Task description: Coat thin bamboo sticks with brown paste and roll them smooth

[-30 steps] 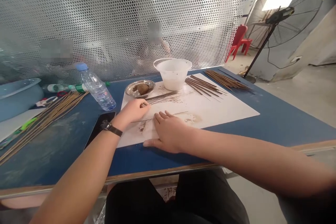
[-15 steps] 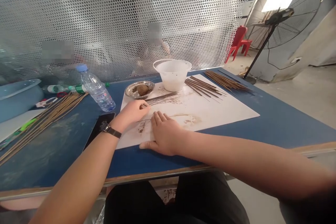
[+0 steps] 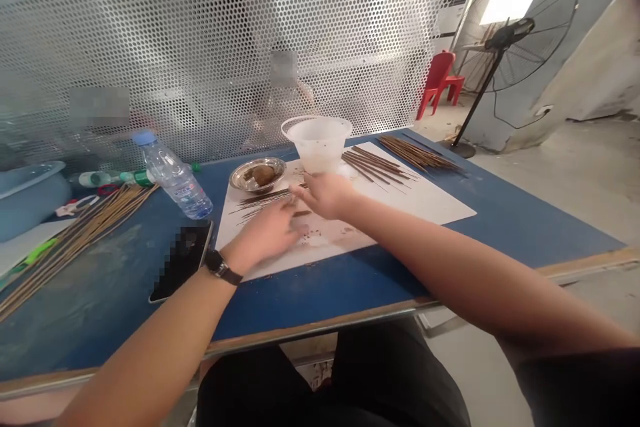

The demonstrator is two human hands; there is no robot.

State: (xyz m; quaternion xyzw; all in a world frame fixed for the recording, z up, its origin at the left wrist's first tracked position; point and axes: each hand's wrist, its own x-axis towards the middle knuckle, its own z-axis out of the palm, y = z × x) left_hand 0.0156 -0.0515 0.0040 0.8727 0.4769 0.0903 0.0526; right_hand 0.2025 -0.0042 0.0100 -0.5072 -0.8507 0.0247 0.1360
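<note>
A perforated metal screen [image 3: 150, 60] backs a blue worktable [image 3: 320, 293] in the head-worn view. Thin brown-coated sticks [image 3: 265, 196] lie in a loose bunch on a white sheet [image 3: 415, 203]; they look light, stiff and probably brittle, best lifted gently near the middle. The right hand [image 3: 325, 195], fingers open and empty, reaches just over them; the blurred left hand [image 3: 265, 232], half curled just below them, may or may not hold anything.
</note>
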